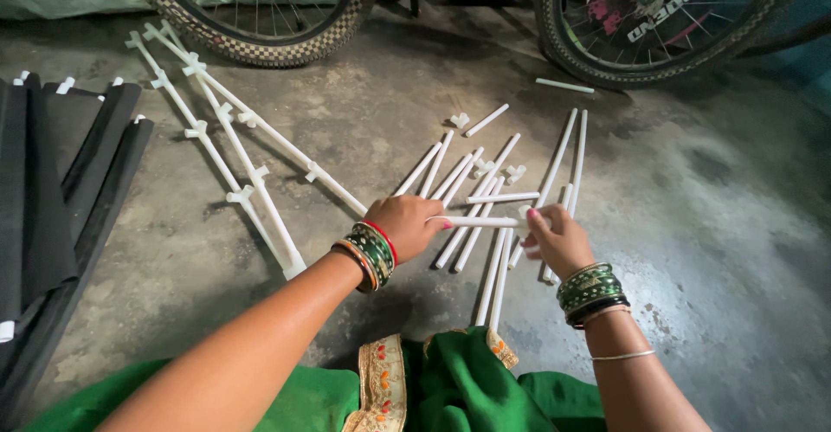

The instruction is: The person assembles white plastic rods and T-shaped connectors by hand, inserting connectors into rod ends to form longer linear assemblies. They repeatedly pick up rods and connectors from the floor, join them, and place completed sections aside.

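Both my hands hold one short white plastic rod (481, 222) level above the floor. My left hand (405, 227) grips its left end and my right hand (558, 239) grips its right end. Under them lies a loose pile of white rods (472, 191) on the grey concrete floor, with small white connector pieces (516, 173) among them. Left of the pile lie long joined frames of white rods and connectors (227, 138). Both wrists wear green and red bangles.
Black fabric shelf panels (52, 190) with white rod ends lie at the far left. Two bicycle wheels (260, 16) (658, 16) stand at the back. One loose rod (564, 86) lies near the right wheel. Green cloth (459, 389) covers my lap.
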